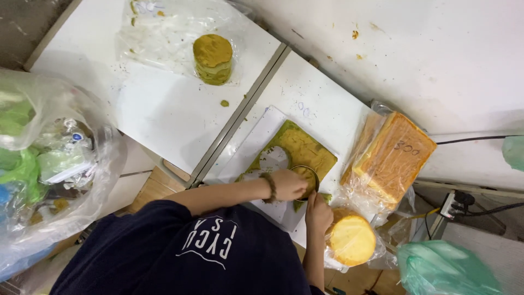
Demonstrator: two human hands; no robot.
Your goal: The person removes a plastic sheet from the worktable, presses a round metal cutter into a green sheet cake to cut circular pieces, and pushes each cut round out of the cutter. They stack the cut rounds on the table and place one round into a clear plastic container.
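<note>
1. Left hand [288,184]: closed over the top of a round metal ring cutter [305,180], pressing on it. Beaded bracelet on that wrist.
2. Right hand [318,213]: fingers curled shut, touching the cutter's near edge. Can't tell if it actually pinches the rim.
3. Cutter sits on a green cake sheet [299,147], at the sheet's near right corner.
4. Sheet lies on a white board [252,146] on the white table [305,93]. A round hole is already cut out of the sheet, just left of the cutter.
5. Stack of round green cake discs [212,58] sits on clear plastic on the adjoining table, well apart from the hands.
6. Right of the board: rectangular orange-brown cake slab in a clear bag [394,155].
7. Just beside the right hand: stack of round yellow cake discs [352,238], also in plastic.
8. Far left: big clear bag of mixed waste [49,164]. Bottom right: green plastic bag [445,270].
</note>
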